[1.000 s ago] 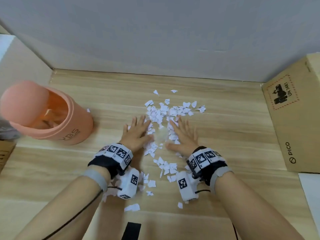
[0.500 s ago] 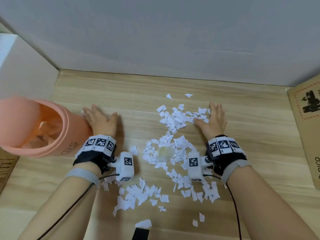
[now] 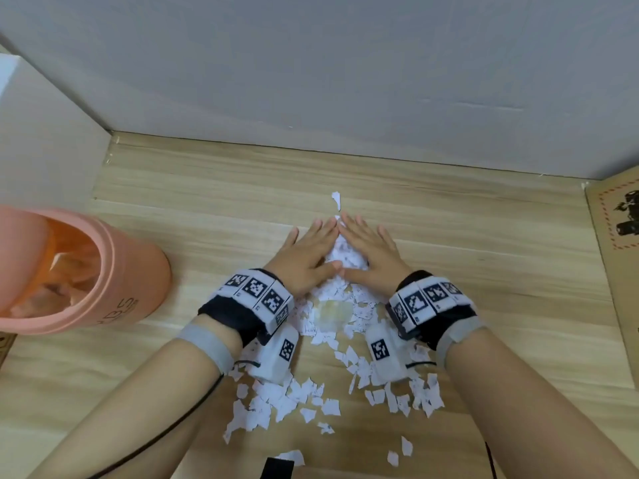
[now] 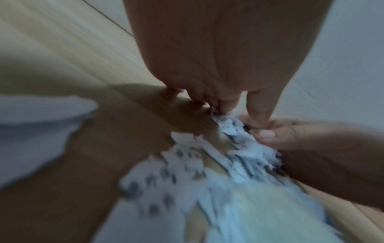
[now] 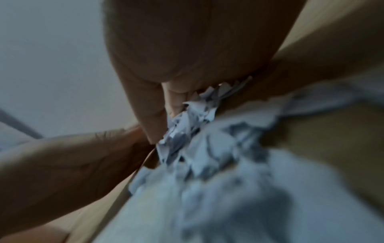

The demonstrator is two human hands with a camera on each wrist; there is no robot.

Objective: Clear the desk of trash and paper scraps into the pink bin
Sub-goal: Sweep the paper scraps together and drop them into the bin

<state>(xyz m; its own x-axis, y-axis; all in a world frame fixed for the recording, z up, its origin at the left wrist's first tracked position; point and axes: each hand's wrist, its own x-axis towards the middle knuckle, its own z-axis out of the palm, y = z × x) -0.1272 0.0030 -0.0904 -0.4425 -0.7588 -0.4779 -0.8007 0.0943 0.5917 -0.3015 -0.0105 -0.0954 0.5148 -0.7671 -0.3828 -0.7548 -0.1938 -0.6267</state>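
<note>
Both grips, left hand (image 3: 304, 261) and right hand (image 3: 370, 257), lie flat-fingered, cupping a heap of paper scraps (image 3: 342, 254) mid-counter, pink bin (image 3: 103, 271) at nine o'clock; featherlight, loose and fluttery, the scraps are probably best squeezed from both sides.

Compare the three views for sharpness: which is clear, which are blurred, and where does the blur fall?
Head view: sharp; the paper scraps heaped between the left hand and right hand read clearly. Left wrist view: streaked with blur, worst on the near scraps. Right wrist view: equally smeared and dim, the foreground scraps a pale haze.
</note>
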